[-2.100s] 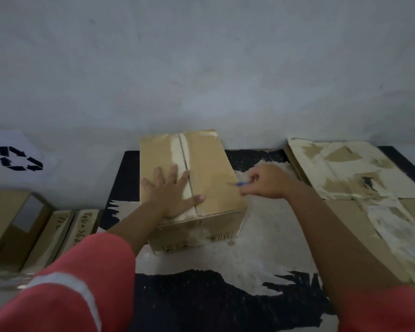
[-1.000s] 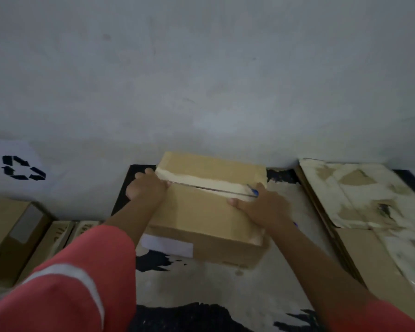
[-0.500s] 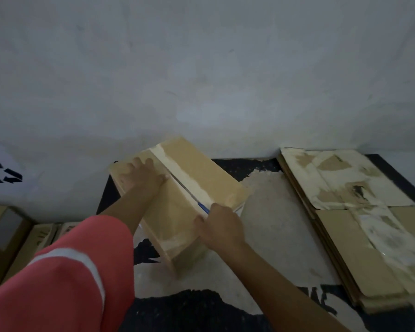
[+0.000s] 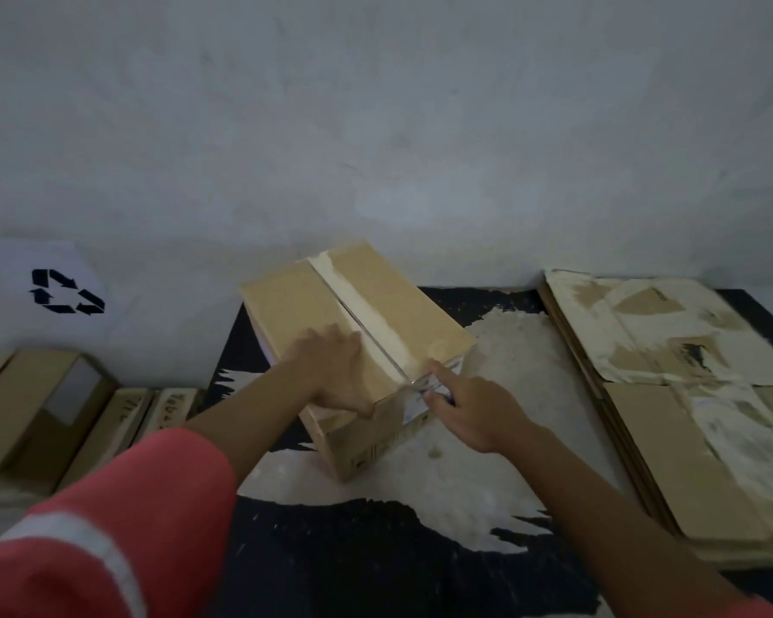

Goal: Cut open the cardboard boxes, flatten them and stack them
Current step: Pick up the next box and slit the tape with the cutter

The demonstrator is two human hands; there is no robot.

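A closed cardboard box (image 4: 402, 318) with a pale tape strip along its top seam stands at an angle on the black-and-white mat (image 4: 376, 564). My left hand (image 4: 335, 372) lies flat on the near left part of the box top, fingers over the front edge. My right hand (image 4: 474, 412) grips a small blue-handled cutter (image 4: 438, 394), whose blade touches the near end of the seam at the box's front corner. To the right lies a stack of flattened boxes (image 4: 670, 394) with torn, pale patches.
At the left, several more cardboard boxes (image 4: 41, 412) stand on the floor under a white sheet with a black recycling sign (image 4: 65, 291). A grey wall (image 4: 376, 127) runs right behind the box. My red sleeve fills the lower left.
The box has been turned on the mat from lengthwise to angled. My right hand with the cutter has come to the near end of the seam, and my left hand slid toward the front.
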